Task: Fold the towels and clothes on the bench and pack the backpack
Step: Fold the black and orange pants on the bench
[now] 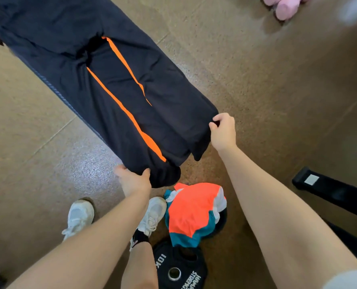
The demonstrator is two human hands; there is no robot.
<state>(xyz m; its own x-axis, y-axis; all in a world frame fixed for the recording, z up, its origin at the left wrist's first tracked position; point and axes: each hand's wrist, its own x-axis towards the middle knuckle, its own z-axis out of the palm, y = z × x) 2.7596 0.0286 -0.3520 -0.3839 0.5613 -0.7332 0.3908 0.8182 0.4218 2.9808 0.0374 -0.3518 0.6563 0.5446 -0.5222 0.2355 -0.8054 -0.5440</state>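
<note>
Dark navy trousers with orange side stripes (115, 80) lie stretched along the bench (54, 90), legs pointing toward me and hanging off its near end. My left hand (134, 178) grips the cuff of the left leg. My right hand (223, 130) pinches the cuff edge of the right leg, a little higher and farther right. A folded orange, teal and white garment (194, 213) lies on the floor below the cuffs. No backpack is in sight.
Black weight plates (179, 270) lie on the floor under the folded garment, beside my white shoes (152, 215). A black equipment foot (329, 190) juts in at the right. Pink dumbbells (284, 5) sit at the top right on the brown floor.
</note>
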